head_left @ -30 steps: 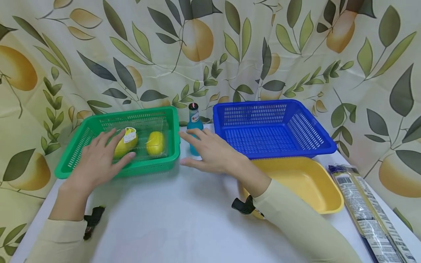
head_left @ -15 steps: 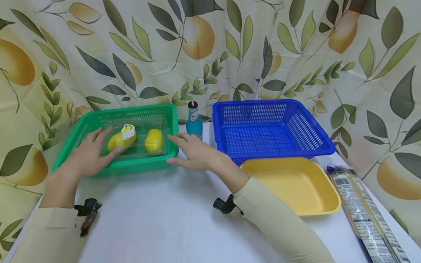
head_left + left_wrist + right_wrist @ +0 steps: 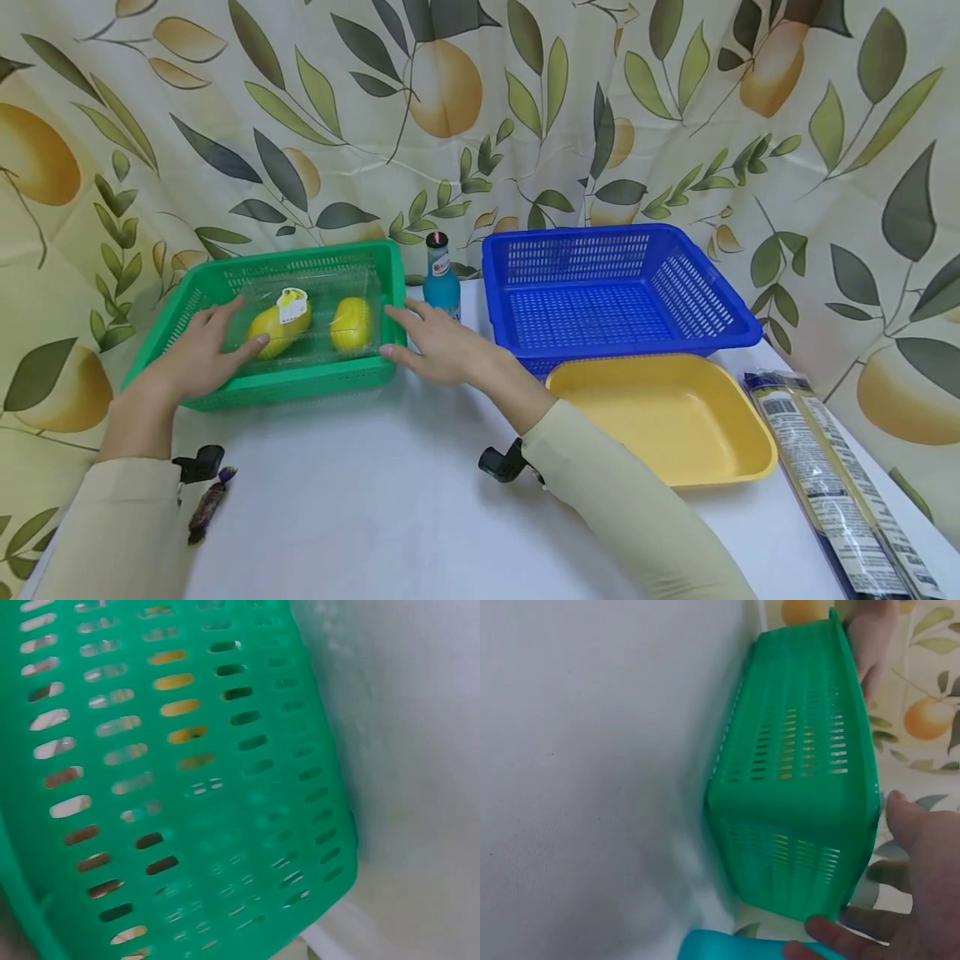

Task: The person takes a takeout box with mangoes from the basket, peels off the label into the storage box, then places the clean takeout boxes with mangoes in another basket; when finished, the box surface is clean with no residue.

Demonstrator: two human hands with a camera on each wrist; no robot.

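A clear plastic box [image 3: 318, 333] with two yellow fruits inside, one bearing a white label, sits in the green basket [image 3: 300, 383]. My left hand [image 3: 198, 354] is spread at the box's left end, its thumb lying over the box's near corner; whether it touches is unclear. At the basket's right rim, my right hand [image 3: 442, 346] has its fingers extended and thumb apart. The right wrist view has its thumb and fingertips close to that rim, some near the blue bottle [image 3: 735, 946]. The left wrist view is filled by the basket's slotted wall [image 3: 225, 802].
Behind my right hand stands the blue bottle [image 3: 442, 287] with a dark cap. To the right are a blue basket [image 3: 600, 350], a yellow tray [image 3: 675, 417] and a long printed packet [image 3: 832, 492]. A wrapped candy [image 3: 210, 504] lies by my left wrist.
My right hand has moved left, from in front of the bottle to the green basket's right rim. My left hand has shifted left, from over the labelled fruit to the box's left end.
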